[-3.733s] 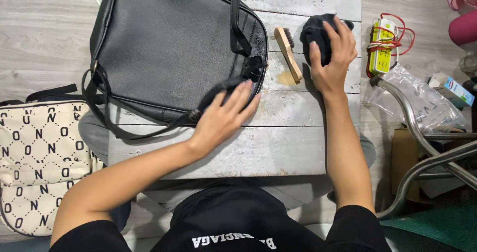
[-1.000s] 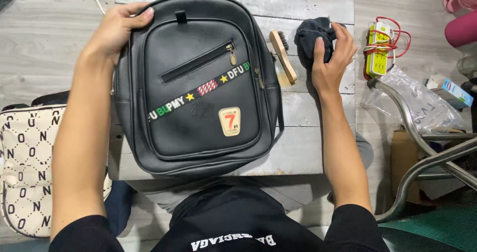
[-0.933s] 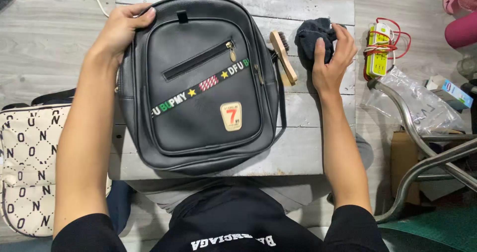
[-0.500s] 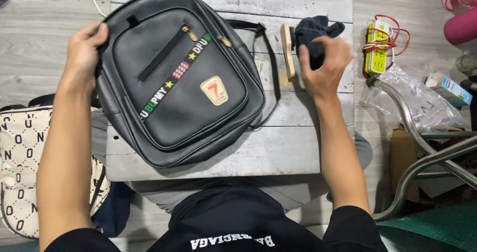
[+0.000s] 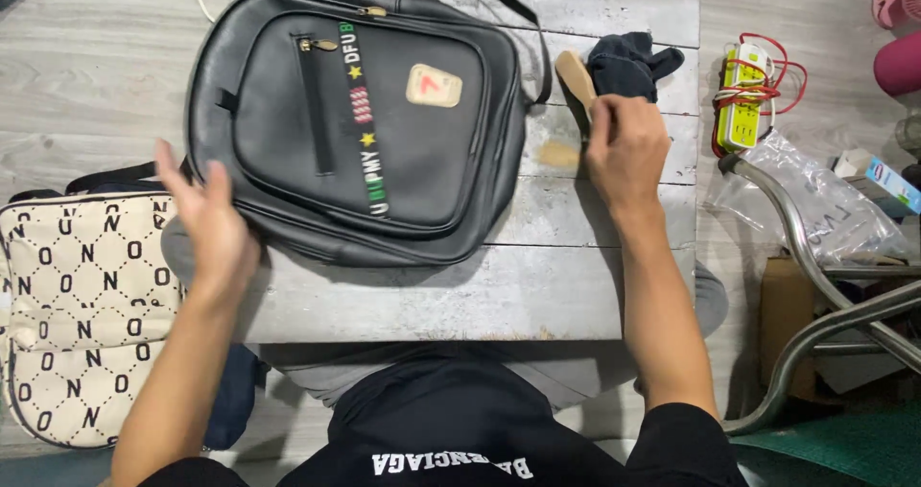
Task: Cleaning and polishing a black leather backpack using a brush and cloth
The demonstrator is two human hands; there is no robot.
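you have one black backpack (image 5: 355, 122) lying front-up on the grey wooden bench (image 5: 537, 285), turned sideways, its top end toward your left and its straps running off the far edge. your left hand (image 5: 206, 223) is spread flat with the fingers apart and holds nothing; it sits at the backpack's near left corner, over the left edge of the bench, and whether the fingertips touch the bag cannot be told. your right hand (image 5: 625, 146) is curled down over the handle of the one wooden brush (image 5: 576, 76), whose rounded end sticks out beyond your knuckles toward the far side. how firmly the fingers have closed on it is hidden under the hand.

just beyond your right hand lies one crumpled dark cloth (image 5: 628, 63), touching or nearly touching the brush. a small yellowish smear (image 5: 556, 154) marks the boards between your right hand and the backpack.

the backpack covers most of the left and far part of the bench. open boards run along the whole near edge, between the bag and your body, and under your right forearm out to the right edge.

off the bench, beside your left hand, one cream patterned bag (image 5: 77, 314) sits on the floor. past your right hand, on the floor, lie one yellow power strip (image 5: 739, 103) wound with red and white cable, one clear plastic bag (image 5: 815, 209), and a metal chair frame (image 5: 835, 305).
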